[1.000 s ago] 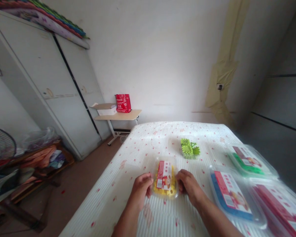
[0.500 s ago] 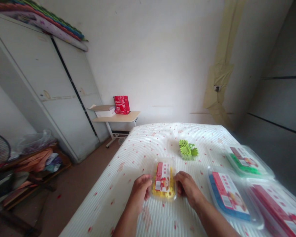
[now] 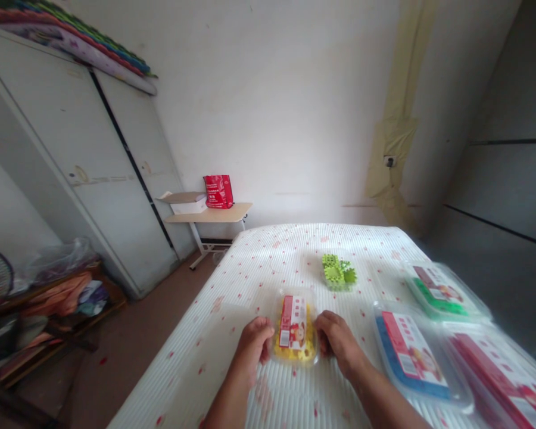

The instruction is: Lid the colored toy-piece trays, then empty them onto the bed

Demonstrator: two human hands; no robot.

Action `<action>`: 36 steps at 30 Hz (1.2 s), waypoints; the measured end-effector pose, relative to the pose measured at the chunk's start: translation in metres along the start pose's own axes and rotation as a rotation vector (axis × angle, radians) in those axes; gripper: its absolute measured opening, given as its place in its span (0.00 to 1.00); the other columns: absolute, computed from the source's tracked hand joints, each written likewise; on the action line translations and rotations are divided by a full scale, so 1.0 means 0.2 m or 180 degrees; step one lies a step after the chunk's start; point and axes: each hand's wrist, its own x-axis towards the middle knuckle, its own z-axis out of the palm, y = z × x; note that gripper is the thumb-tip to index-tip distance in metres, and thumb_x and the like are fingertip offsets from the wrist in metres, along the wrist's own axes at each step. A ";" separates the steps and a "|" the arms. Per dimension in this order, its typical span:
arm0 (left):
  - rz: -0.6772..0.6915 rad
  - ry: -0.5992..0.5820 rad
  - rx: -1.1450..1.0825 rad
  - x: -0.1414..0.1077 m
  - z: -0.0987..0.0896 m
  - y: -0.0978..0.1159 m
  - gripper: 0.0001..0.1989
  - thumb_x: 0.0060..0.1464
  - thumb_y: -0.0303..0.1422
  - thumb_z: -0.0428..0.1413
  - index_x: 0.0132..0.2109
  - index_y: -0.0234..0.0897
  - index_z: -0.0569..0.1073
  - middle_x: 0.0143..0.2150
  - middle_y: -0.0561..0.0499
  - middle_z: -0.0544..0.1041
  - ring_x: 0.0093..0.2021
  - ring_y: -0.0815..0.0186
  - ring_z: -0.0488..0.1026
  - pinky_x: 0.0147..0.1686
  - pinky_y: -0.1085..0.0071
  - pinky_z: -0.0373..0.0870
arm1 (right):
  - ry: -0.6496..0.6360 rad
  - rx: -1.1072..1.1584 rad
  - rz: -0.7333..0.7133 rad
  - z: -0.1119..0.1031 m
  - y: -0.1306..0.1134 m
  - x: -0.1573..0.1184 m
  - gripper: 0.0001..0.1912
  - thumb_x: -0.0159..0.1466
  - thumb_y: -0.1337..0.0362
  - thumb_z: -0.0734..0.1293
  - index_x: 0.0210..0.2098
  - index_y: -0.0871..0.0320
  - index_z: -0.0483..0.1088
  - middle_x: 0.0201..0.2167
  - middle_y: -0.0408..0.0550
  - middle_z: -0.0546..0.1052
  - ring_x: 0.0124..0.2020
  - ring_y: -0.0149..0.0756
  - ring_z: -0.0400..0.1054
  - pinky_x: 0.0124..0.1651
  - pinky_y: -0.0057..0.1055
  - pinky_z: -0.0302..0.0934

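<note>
A clear plastic box [image 3: 296, 328] holds yellow pieces and has a red and white label on its lid. It sits low over the patterned cover, between my two hands. My left hand [image 3: 256, 339] has its fingers closed at the box's left edge. On the opposite edge, my right hand [image 3: 335, 335] grips with bent fingers, the tips partly hidden. Beyond the box stands a small clear container of green flower-like pieces [image 3: 339, 272].
To the right lie a box with blue contents [image 3: 415, 357], a box with green contents [image 3: 444, 292] and a box with red contents [image 3: 500, 375]. A side table [image 3: 232, 213] by the wall carries a red bag [image 3: 218, 192] and a white carton [image 3: 190, 205].
Both hands keep their hold on the edges of the yellow-filled box, which stays almost in place. The whole view has shifted slightly.
</note>
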 end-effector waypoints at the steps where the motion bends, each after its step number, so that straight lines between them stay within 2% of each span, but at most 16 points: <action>1: -0.0012 -0.0043 0.0046 0.00 0.00 0.00 0.07 0.37 0.37 0.51 0.24 0.38 0.62 0.11 0.63 0.57 0.11 0.76 0.51 0.11 0.79 0.44 | -0.0005 -0.0001 -0.0003 0.00 0.00 0.00 0.06 0.45 0.61 0.57 0.15 0.55 0.56 0.07 0.36 0.59 0.10 0.25 0.52 0.15 0.25 0.44; 6: -0.0023 -0.0113 0.0311 0.06 -0.01 0.05 0.11 0.38 0.40 0.54 0.24 0.38 0.62 0.15 0.61 0.63 0.15 0.74 0.59 0.15 0.78 0.48 | -0.0048 0.0021 0.0085 -0.01 -0.01 0.00 0.05 0.44 0.62 0.57 0.15 0.55 0.56 0.07 0.36 0.59 0.09 0.25 0.52 0.15 0.25 0.44; 11: -0.0073 -0.0209 0.0070 0.21 0.03 0.11 0.17 0.36 0.47 0.58 0.24 0.36 0.66 0.18 0.57 0.69 0.21 0.69 0.67 0.21 0.75 0.57 | -0.0040 0.0019 0.0146 0.00 -0.02 0.00 0.05 0.44 0.62 0.57 0.15 0.55 0.56 0.07 0.35 0.59 0.09 0.25 0.52 0.14 0.24 0.44; 14: -0.0099 -0.0225 -0.0025 0.30 0.07 0.13 0.19 0.35 0.48 0.59 0.26 0.36 0.68 0.18 0.56 0.70 0.22 0.67 0.68 0.22 0.74 0.59 | -0.0084 -0.0008 0.0164 -0.01 -0.02 0.00 0.06 0.45 0.61 0.57 0.17 0.55 0.56 0.07 0.35 0.59 0.09 0.25 0.52 0.15 0.24 0.44; 18: -0.0023 -0.0174 -0.0073 0.36 0.09 0.11 0.17 0.34 0.45 0.59 0.23 0.37 0.65 0.18 0.57 0.69 0.21 0.69 0.68 0.21 0.75 0.58 | -0.0101 -0.0140 0.0292 -0.03 -0.01 0.01 0.09 0.49 0.57 0.59 0.22 0.56 0.60 0.10 0.36 0.61 0.12 0.27 0.55 0.16 0.25 0.48; 20: -0.0016 -0.0143 -0.0076 0.37 0.09 0.09 0.16 0.35 0.43 0.59 0.22 0.37 0.64 0.17 0.58 0.68 0.19 0.70 0.66 0.20 0.75 0.57 | 0.0011 -0.0220 0.0272 -0.04 -0.02 0.03 0.12 0.51 0.54 0.60 0.29 0.57 0.63 0.16 0.39 0.66 0.16 0.29 0.59 0.18 0.25 0.52; 22: -0.0025 -0.0116 -0.0064 0.38 0.09 0.09 0.15 0.35 0.42 0.59 0.22 0.37 0.63 0.16 0.59 0.66 0.18 0.71 0.65 0.19 0.76 0.55 | 0.0260 -0.0360 0.0130 -0.04 -0.03 0.07 0.17 0.51 0.53 0.63 0.36 0.57 0.65 0.27 0.45 0.71 0.23 0.32 0.64 0.21 0.26 0.55; 24: -0.0040 -0.0093 -0.0040 0.39 0.09 0.09 0.14 0.35 0.41 0.58 0.23 0.38 0.63 0.15 0.60 0.64 0.17 0.72 0.63 0.17 0.77 0.53 | 0.0572 -0.0532 -0.0104 -0.02 -0.04 0.13 0.21 0.49 0.53 0.65 0.39 0.57 0.65 0.36 0.50 0.72 0.31 0.35 0.66 0.24 0.26 0.57; 25: -0.0047 -0.0082 -0.0026 0.40 0.09 0.09 0.13 0.35 0.40 0.58 0.23 0.38 0.63 0.15 0.61 0.63 0.16 0.72 0.62 0.17 0.77 0.52 | 0.0689 -0.0576 -0.0216 -0.02 -0.04 0.17 0.21 0.49 0.53 0.66 0.39 0.58 0.66 0.37 0.51 0.72 0.32 0.35 0.66 0.25 0.26 0.57; 28: -0.0049 -0.0043 0.0009 0.43 0.10 0.11 0.12 0.36 0.39 0.56 0.23 0.38 0.63 0.13 0.61 0.60 0.13 0.73 0.59 0.15 0.77 0.48 | 0.0733 -0.0411 -0.0292 0.01 -0.06 0.26 0.17 0.50 0.52 0.64 0.31 0.58 0.66 0.28 0.47 0.72 0.28 0.34 0.65 0.24 0.26 0.54; 31: 0.0020 -0.0005 0.0002 0.45 0.12 0.12 0.12 0.36 0.39 0.56 0.20 0.38 0.62 0.12 0.62 0.58 0.13 0.74 0.57 0.15 0.76 0.48 | 0.0568 -0.0136 -0.0174 0.02 -0.06 0.31 0.14 0.50 0.52 0.63 0.23 0.57 0.63 0.18 0.40 0.66 0.20 0.29 0.59 0.20 0.25 0.49; 36: 0.0181 0.0030 -0.0102 0.46 0.13 0.12 0.13 0.34 0.38 0.58 0.18 0.37 0.62 0.13 0.60 0.61 0.16 0.73 0.60 0.18 0.75 0.52 | 0.0455 0.0008 -0.0047 0.02 -0.07 0.32 0.12 0.50 0.56 0.62 0.18 0.55 0.56 0.13 0.34 0.57 0.15 0.25 0.52 0.18 0.25 0.45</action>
